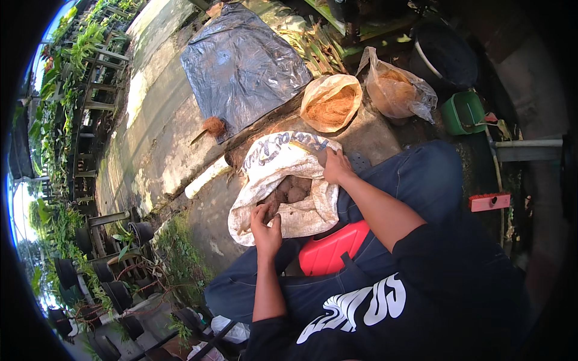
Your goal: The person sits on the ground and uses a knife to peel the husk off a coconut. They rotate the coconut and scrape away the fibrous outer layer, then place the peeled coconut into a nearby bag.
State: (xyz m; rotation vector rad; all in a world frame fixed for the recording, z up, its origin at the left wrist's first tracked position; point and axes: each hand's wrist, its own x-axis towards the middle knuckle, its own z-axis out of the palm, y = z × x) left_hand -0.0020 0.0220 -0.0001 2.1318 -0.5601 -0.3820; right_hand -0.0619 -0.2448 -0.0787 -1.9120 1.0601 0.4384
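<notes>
A white woven sack (311, 216) with lettering on it lies between my knees, its mouth rolled back around several round brown fibrous balls (296, 194). My left hand (267, 230) is at the sack's left rim, its fingertips against a brown lump at the opening; how firmly it grips cannot be told. At the upper right rim, my right hand (336, 166) is closed around what looks like a knife or flat tool (309, 150), partly hidden by the fingers. Beyond the sack, a fibre ball (213, 127) rests beside black plastic sheeting (244, 67).
Two clear plastic bags, one open (332, 104) and one slumped (393, 92), hold orange-brown fibre. Near them are a green square pot (463, 113) and a black tub (445, 54). A white tube (207, 176) lies left, a red brush (489, 202) right. Potted plants (118, 295) line the left.
</notes>
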